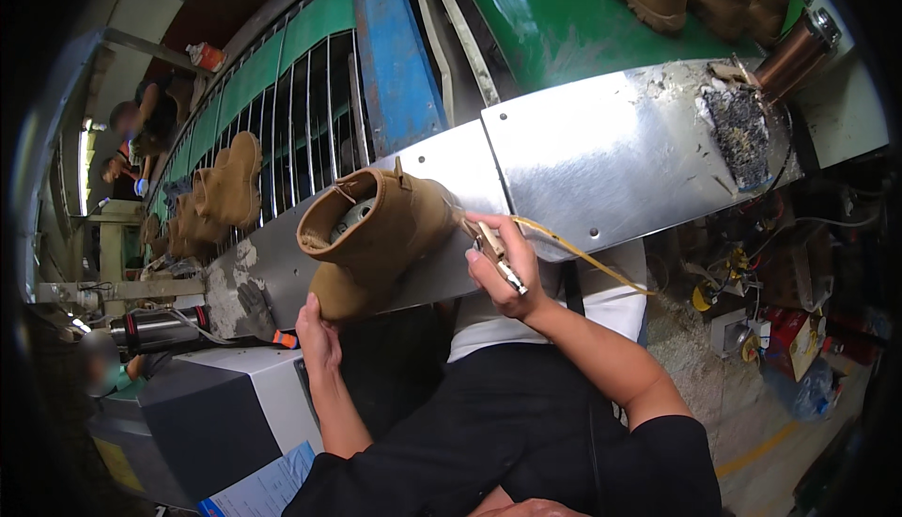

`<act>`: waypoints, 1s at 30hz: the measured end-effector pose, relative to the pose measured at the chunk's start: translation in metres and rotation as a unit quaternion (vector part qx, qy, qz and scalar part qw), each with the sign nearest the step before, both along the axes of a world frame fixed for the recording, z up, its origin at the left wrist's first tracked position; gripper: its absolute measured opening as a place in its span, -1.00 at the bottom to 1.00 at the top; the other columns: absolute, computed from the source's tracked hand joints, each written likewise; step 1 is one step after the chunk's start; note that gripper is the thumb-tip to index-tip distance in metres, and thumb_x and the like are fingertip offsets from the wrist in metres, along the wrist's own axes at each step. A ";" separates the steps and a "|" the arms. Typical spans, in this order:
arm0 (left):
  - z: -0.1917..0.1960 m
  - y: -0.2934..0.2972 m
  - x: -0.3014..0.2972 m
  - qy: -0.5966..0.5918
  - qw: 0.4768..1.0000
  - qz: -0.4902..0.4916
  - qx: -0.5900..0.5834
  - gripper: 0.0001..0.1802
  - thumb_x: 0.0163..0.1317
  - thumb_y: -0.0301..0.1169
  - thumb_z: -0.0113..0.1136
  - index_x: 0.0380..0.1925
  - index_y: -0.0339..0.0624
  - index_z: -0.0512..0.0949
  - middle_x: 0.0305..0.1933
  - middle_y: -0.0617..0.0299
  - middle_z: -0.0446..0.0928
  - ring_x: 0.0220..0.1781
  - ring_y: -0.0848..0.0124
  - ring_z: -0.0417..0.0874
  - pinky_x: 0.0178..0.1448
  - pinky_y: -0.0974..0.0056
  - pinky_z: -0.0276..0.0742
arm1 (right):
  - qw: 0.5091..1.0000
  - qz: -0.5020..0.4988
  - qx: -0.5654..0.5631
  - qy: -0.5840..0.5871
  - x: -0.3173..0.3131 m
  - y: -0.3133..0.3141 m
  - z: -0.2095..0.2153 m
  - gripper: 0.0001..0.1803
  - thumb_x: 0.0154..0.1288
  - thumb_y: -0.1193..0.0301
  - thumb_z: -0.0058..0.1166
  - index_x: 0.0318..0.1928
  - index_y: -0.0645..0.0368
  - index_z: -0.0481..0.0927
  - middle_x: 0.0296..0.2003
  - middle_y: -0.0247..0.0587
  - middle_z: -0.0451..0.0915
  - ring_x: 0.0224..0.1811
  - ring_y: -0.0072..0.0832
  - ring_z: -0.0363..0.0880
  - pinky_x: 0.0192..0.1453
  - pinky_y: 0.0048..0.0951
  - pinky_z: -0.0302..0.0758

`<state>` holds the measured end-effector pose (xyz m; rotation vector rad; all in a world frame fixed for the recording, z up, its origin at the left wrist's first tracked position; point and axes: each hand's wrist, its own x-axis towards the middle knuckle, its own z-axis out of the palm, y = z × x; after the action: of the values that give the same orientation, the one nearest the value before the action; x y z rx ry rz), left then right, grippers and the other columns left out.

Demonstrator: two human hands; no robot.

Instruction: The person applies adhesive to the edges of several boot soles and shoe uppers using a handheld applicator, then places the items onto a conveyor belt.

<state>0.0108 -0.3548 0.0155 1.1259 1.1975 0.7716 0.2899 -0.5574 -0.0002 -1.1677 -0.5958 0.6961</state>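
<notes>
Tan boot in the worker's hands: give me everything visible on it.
The boot is a tan ankle boot, suede-like by its look, with a matching tan sole. It is held tilted in the air in front of the metal panel, its opening toward the camera and a grey form visible inside. A pull loop stands at the collar. The left hand grips it from below at the sole end; the right hand holds a small metal tool with a yellow hose against its side.

Both hands point(319, 334) point(503, 268) raised, fingers curled (forearms bare).
</notes>
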 end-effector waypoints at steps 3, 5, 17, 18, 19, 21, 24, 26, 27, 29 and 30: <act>0.022 -0.030 -0.009 0.087 0.993 -0.055 -0.060 -0.60 0.44 -0.09 0.02 -0.07 -0.24 0.42 -0.11 0.09 0.63 -0.21 0.38 0.72 -0.25 0.30 0.69 | 1.000 -0.008 -0.008 -0.004 -0.001 -0.001 0.008 -0.54 0.25 0.49 0.04 0.17 0.31 0.37 -0.66 -0.39 0.41 -0.63 -0.69 0.28 -0.50 -0.55 0.23; 0.031 -0.051 -0.004 0.102 0.987 -0.089 -0.090 -0.54 0.45 -0.06 -0.02 -0.01 -0.29 0.38 -0.11 0.06 0.62 -0.18 0.32 0.73 -0.25 0.20 0.77 | 1.000 -0.003 -0.016 -0.020 -0.001 -0.005 0.008 -0.53 0.25 0.49 0.04 0.17 0.31 0.37 -0.65 -0.39 0.42 -0.63 -0.70 0.29 -0.51 -0.55 0.23; 0.043 -0.101 0.052 -0.029 0.935 -0.227 -0.270 -0.32 0.49 0.01 -0.20 0.29 -0.42 0.21 0.15 -0.17 0.50 0.00 0.01 0.69 -0.12 0.22 0.78 | 0.999 0.028 -0.021 -0.008 -0.014 -0.020 0.006 -0.52 0.25 0.49 0.05 0.18 0.31 0.37 -0.61 -0.46 0.38 -0.57 -0.74 0.27 -0.43 -0.63 0.23; 0.041 -0.104 0.057 -0.026 0.927 -0.249 -0.279 -0.29 0.49 0.06 -0.26 0.31 -0.39 0.18 0.18 -0.18 0.47 0.06 0.01 0.67 -0.10 0.20 0.77 | 0.999 0.029 -0.020 -0.012 -0.015 -0.021 0.002 -0.52 0.25 0.49 0.05 0.19 0.32 0.36 -0.59 -0.45 0.42 -0.56 -0.74 0.31 -0.42 -0.63 0.26; 0.042 -0.108 0.065 -0.036 0.922 -0.253 -0.290 -0.28 0.49 0.07 -0.29 0.31 -0.38 0.18 0.19 -0.18 0.46 0.08 0.01 0.65 -0.08 0.18 0.77 | 0.999 0.033 -0.028 -0.017 -0.012 -0.023 0.003 -0.52 0.26 0.50 0.04 0.19 0.32 0.36 -0.58 -0.45 0.43 -0.56 -0.74 0.31 -0.42 -0.63 0.26; 0.046 -0.116 0.080 -0.057 0.912 -0.259 -0.312 -0.27 0.49 0.10 -0.35 0.32 -0.36 0.18 0.19 -0.19 0.45 0.12 0.01 0.63 -0.05 0.15 0.75 | 0.998 0.042 -0.045 -0.029 -0.004 -0.027 0.006 -0.52 0.26 0.50 0.04 0.19 0.32 0.35 -0.56 -0.45 0.45 -0.56 -0.74 0.32 -0.42 -0.64 0.26; 0.046 -0.122 0.099 -0.069 0.878 -0.299 -0.367 -0.20 0.47 0.19 -0.54 0.38 -0.27 0.14 0.26 -0.19 0.40 0.23 -0.01 0.54 0.03 0.08 0.68 | 0.994 0.073 -0.035 0.078 0.002 -0.040 0.006 -0.54 0.30 0.48 -0.01 0.19 0.34 0.33 -0.54 -0.36 0.42 -0.59 -0.70 0.31 -0.47 -0.62 0.27; 0.046 -0.126 0.110 -0.083 0.855 -0.327 -0.394 -0.17 0.45 0.22 -0.61 0.40 -0.22 0.10 0.30 -0.19 0.36 0.28 -0.02 0.50 0.08 0.05 0.64 | 0.988 0.088 -0.029 0.123 0.007 -0.054 0.010 -0.54 0.32 0.47 -0.02 0.19 0.36 0.30 -0.54 -0.32 0.41 -0.61 -0.66 0.30 -0.50 -0.60 0.26; 0.044 -0.128 0.113 -0.093 0.845 -0.337 -0.405 -0.17 0.45 0.22 -0.61 0.40 -0.22 0.10 0.31 -0.19 0.36 0.28 -0.02 0.50 0.09 0.05 0.63 | 0.986 0.091 -0.042 0.130 0.010 -0.061 0.014 -0.54 0.33 0.45 -0.01 0.19 0.36 0.30 -0.54 -0.31 0.41 -0.61 -0.66 0.31 -0.50 -0.59 0.27; 0.040 -0.129 0.121 -0.113 0.820 -0.362 -0.428 -0.17 0.45 0.22 -0.61 0.41 -0.22 0.10 0.32 -0.20 0.35 0.28 -0.02 0.50 0.12 0.03 0.61 | 0.977 0.095 -0.046 0.184 0.015 -0.077 0.023 -0.59 0.30 0.52 -0.02 0.16 0.28 0.36 -0.52 -0.38 0.43 -0.59 -0.73 0.33 -0.49 -0.60 0.29; 0.039 -0.130 0.124 -0.118 0.805 -0.378 -0.441 -0.16 0.44 0.24 -0.62 0.42 -0.21 0.06 0.33 -0.23 0.33 0.29 -0.02 0.48 0.16 0.01 0.58 | 0.977 0.091 -0.057 0.184 0.015 -0.084 0.024 -0.60 0.32 0.51 -0.02 0.16 0.29 0.36 -0.53 -0.36 0.43 -0.60 -0.71 0.33 -0.50 -0.60 0.29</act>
<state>0.1346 -0.4844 0.0548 0.5787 0.6385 -0.2778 0.3046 -0.6414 0.0234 -1.0603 -0.3546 1.0870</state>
